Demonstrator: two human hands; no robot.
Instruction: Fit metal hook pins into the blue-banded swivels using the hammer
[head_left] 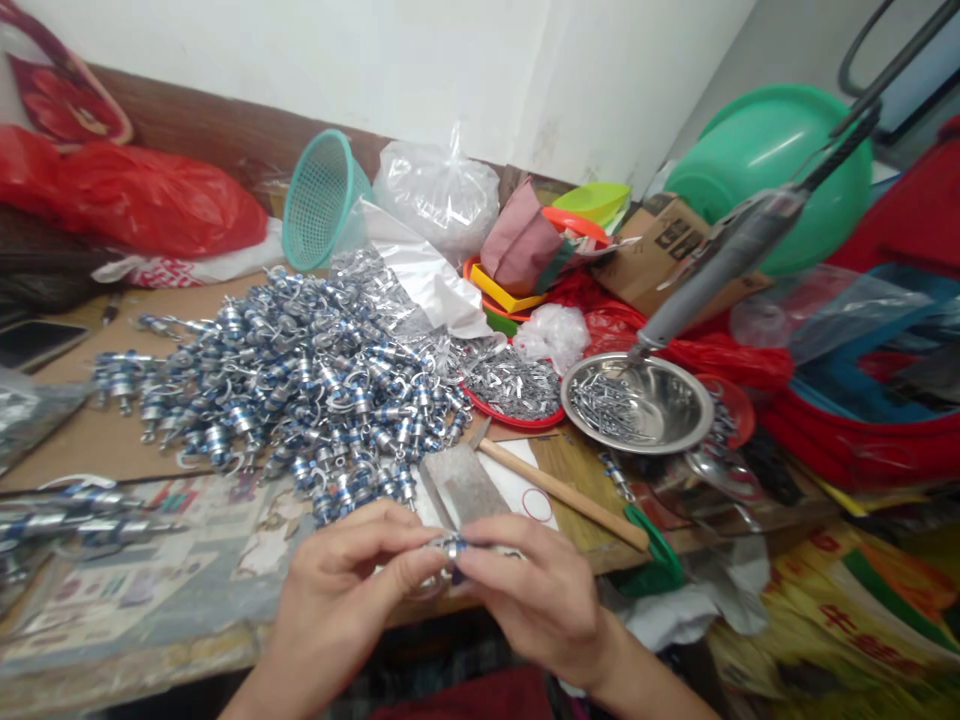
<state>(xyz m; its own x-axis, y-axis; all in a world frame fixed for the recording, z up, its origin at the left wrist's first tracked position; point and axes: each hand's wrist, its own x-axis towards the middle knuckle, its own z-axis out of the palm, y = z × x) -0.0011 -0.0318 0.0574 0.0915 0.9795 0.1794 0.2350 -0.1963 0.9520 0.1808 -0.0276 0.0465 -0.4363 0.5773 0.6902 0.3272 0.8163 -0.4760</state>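
My left hand (352,590) and my right hand (529,580) meet at the table's front edge. Between their fingertips they pinch one small silver-and-blue metal fitting (452,547), mostly covered by the fingers. Just beyond the hands lies a flat grey metal block (466,485). A hammer (562,492) with a wooden handle rests beside the block, to its right. A large heap of similar silver-and-blue fittings (300,370) spreads behind the left hand, many with ring-like or curved pieces.
A red tray (517,421) of small metal strips and a steel bowl (682,405) of thin metal pins stand behind the hammer. A grey-handled tool (697,270) slants over the bowl. Further back are a teal basket (319,200) and a green basin (787,170). More fittings (67,525) lie left.
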